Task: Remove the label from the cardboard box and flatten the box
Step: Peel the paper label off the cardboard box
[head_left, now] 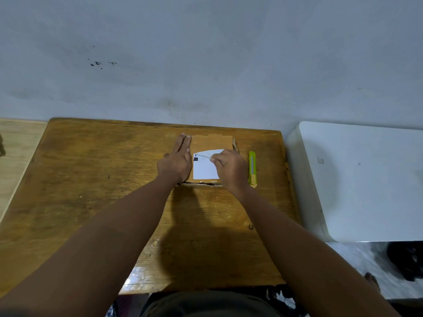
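Note:
A small brown cardboard box (212,142) sits at the far middle of the wooden table (114,191), with a white label (204,169) on its top face. My left hand (176,161) lies flat with straight fingers along the box's left side, pressing on it. My right hand (230,169) pinches the label's upper edge, which is peeled up and folded back across the label. The label's lower part still lies stuck to the box.
A yellow-green utility knife (252,169) lies on the table just right of the box. A white table or lid (357,179) stands to the right. A grey wall runs behind. A lighter wooden surface (16,152) is at the left.

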